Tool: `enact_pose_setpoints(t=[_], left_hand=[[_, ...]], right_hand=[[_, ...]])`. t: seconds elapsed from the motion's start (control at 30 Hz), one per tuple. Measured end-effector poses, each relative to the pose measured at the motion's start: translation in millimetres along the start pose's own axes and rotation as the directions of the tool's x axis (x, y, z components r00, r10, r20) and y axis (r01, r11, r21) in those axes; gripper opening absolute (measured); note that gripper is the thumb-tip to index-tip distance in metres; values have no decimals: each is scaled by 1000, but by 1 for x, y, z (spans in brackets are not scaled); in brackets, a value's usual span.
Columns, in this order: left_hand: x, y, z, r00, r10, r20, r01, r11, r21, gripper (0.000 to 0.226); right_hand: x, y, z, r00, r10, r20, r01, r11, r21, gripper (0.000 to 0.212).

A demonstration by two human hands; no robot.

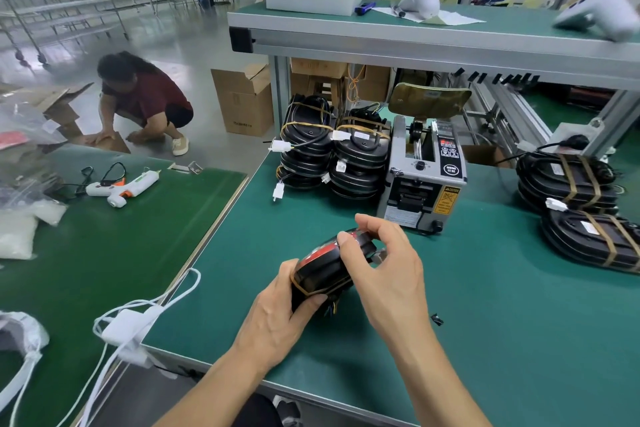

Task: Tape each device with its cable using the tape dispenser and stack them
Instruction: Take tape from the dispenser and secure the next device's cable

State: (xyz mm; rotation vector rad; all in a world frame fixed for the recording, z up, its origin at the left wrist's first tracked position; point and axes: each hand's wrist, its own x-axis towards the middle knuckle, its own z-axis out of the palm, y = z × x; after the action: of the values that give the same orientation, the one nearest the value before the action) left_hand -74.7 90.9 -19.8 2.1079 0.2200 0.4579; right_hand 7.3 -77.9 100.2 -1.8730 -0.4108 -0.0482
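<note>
Both hands hold a black device (325, 270) just above the green worktop (485, 322), in front of the tape dispenser (424, 180). The left hand (277, 319) grips its near end; the right hand (384, 267) pinches its top.

The table (485, 305) is teal green; the neighbouring mat (104, 253) is a darker green. The held device (325, 270) is black with a red patch and a tan tape band. Both stacks (332, 156) are black, banded tan, with white connectors. The tape dispenser (424, 177) is grey, bearing a yellow warning label. The glue gun (121, 185) is white.
</note>
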Motion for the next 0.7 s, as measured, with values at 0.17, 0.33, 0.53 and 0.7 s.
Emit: enact_pose_setpoints(t=[0.17, 0.33, 0.53, 0.7], left_hand=[[1, -3, 1, 1000, -8, -5, 8, 1000, 14, 41], [1, -2, 2, 1000, 8, -2, -8, 999, 32, 41], [1, 3, 0, 999, 29, -12, -29, 999, 13, 48], [1, 4, 0, 999, 29, -29, -28, 999, 34, 43]], right_hand=[[-3, -2, 2, 998, 6, 55, -4, 999, -42, 52], [1, 1, -2, 995, 49, 82, -55, 996, 70, 35], [8, 0, -8, 985, 127, 113, -151, 961, 232, 31], [14, 11, -2, 987, 143, 79, -161, 921, 355, 21]])
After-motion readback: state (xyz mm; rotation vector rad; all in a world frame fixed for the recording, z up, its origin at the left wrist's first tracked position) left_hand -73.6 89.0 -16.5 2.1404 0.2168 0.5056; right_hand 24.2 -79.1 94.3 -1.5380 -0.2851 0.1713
